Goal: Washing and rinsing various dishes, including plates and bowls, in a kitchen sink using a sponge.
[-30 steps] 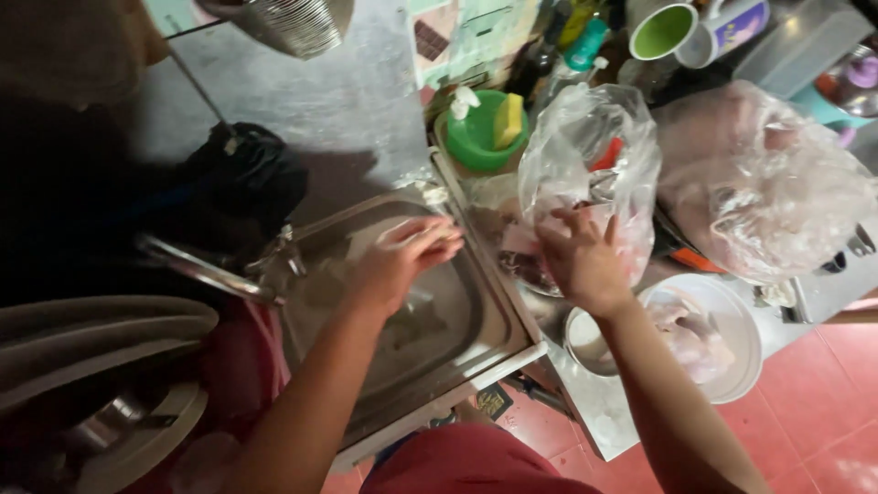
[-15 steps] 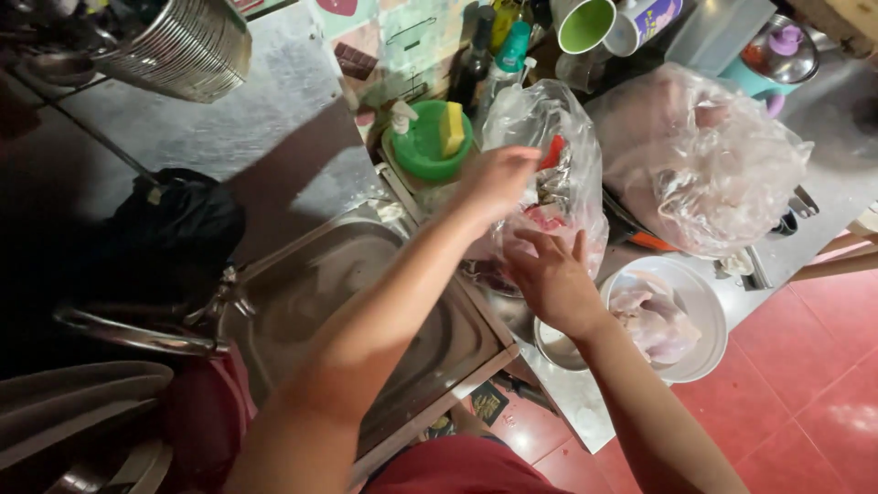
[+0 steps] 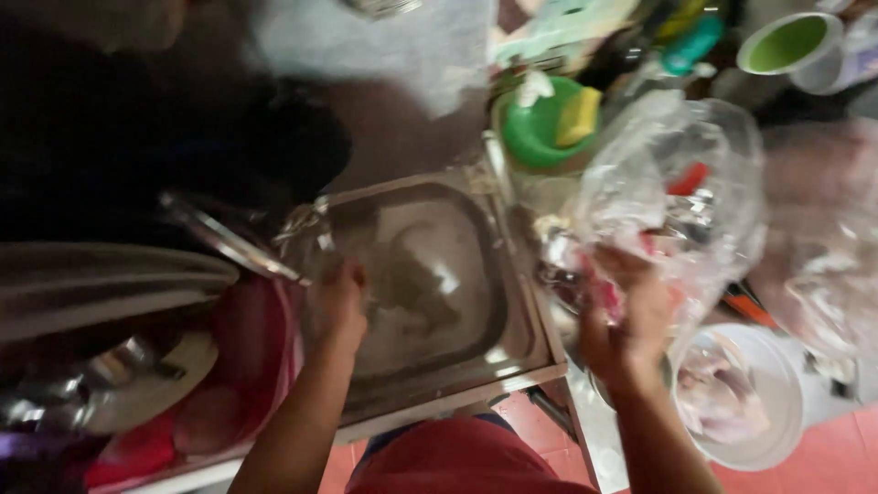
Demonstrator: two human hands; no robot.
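The right hand [image 3: 631, 316] reaches up, fingers curled into a clear plastic bag [image 3: 672, 197] beside the steel sink [image 3: 430, 274] — the left hand [image 3: 340, 302] hangs over the basin, grip blurred, unreadable.

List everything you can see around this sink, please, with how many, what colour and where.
sink: one, steel, centre
clear plastic bag: one, see-through with red bits inside, right of the sink
white bowl: one, pale meat-like contents, lower right
green dish: one, holds a yellow sponge, behind the sink
green-lined cup: one, top right
red basin: one, left of the sink
left hand: over the sink's left edge
right hand: gripping the bag's lower part
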